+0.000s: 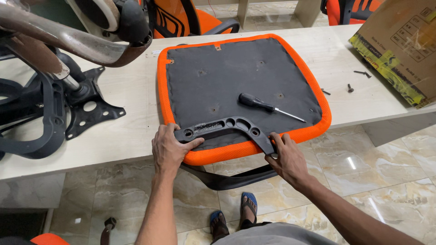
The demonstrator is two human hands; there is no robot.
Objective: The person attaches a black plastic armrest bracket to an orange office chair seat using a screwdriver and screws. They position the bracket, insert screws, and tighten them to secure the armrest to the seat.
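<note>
An orange chair seat (240, 81) lies upside down on the table, its dark grey underside facing up. A black plastic armrest bracket (227, 127) rests across the seat's near edge, and its arm curves down below the table edge. My left hand (170, 149) grips the bracket's left end together with the seat rim. My right hand (286, 156) holds the bracket's right end where it bends over the edge. A black-handled screwdriver (268, 107) lies on the seat's underside just beyond the bracket.
A black chair mechanism plate and base with metal legs (68, 100) sit at the table's left. A cardboard box (399, 45) stands at the right, with loose black screws (350, 87) near it. Orange chairs (181, 18) stand behind the table (122, 131). My sandalled feet show on the marble floor.
</note>
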